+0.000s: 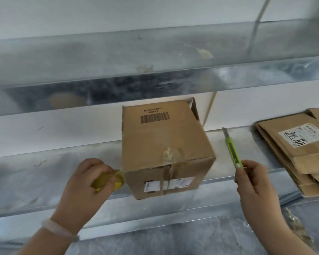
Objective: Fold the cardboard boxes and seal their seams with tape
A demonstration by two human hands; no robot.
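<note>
Yellow tape roll [107,181] in one hand, a green knife in the other, the box between them.

Curled fingers of the left hand [92,183] grip the tape roll, which sits just beside the near left edge of the cardboard box [166,144]; a pale bracelet [59,229] circles that wrist. The right hand [254,183] pinches the near end of a utility knife [232,151], its blade pointing to the far side, right of the box and apart from it. The box stands closed on a metal ledge [44,172], with crumpled clear tape over its top seam, a barcode [154,117] on top and a white label [169,183] on its near face. Flattened boxes [302,150] lie stacked at far right.
</note>
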